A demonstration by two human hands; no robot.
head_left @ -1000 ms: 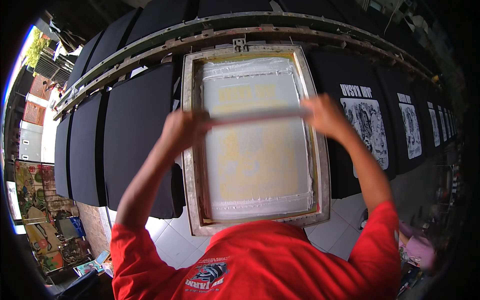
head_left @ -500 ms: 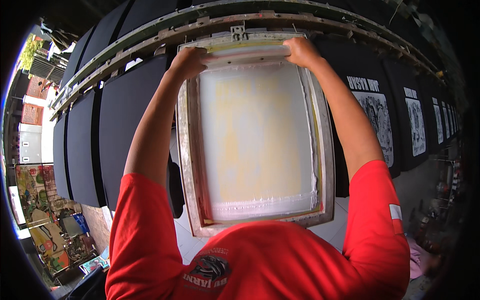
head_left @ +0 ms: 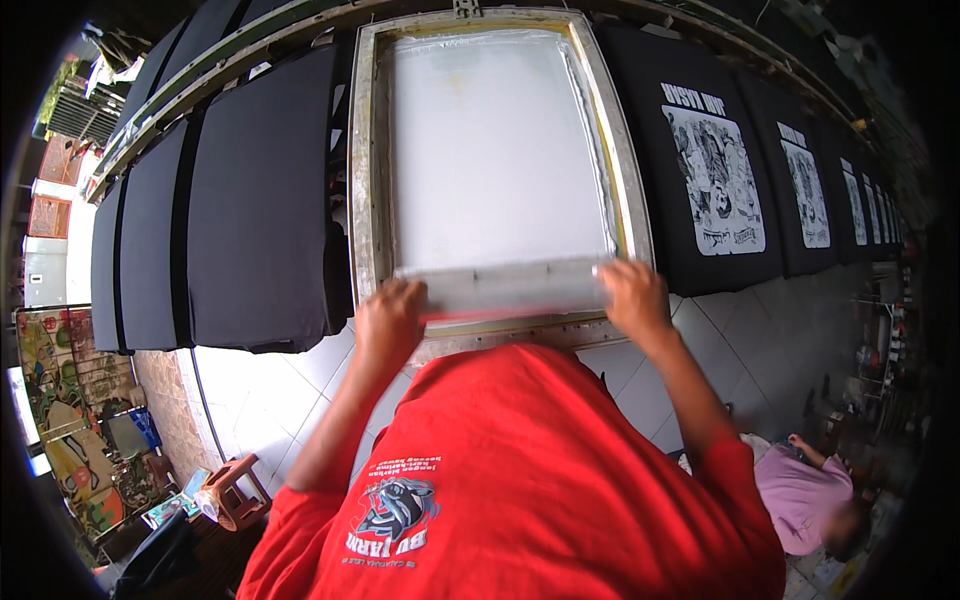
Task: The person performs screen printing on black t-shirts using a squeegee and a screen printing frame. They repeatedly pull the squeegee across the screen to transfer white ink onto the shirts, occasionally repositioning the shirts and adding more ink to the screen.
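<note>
Tiled floor (head_left: 310, 370); right, printed black panels (head_left: 715, 180); left, unprinted black panels (head_left: 260, 210); between, screen frame (head_left: 368, 150), mesh (head_left: 490, 150) coated white; squeegee (head_left: 510, 290) at near end, person's left hand (head_left: 392, 318) and right hand (head_left: 637, 302) clenching its ends

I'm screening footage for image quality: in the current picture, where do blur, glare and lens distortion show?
Head view: blur softens the squeegee between the left hand and right hand; head view: glare washes out the floor tiles at lower left; head view: fisheye distortion bends straight edges toward the black rim.
</note>
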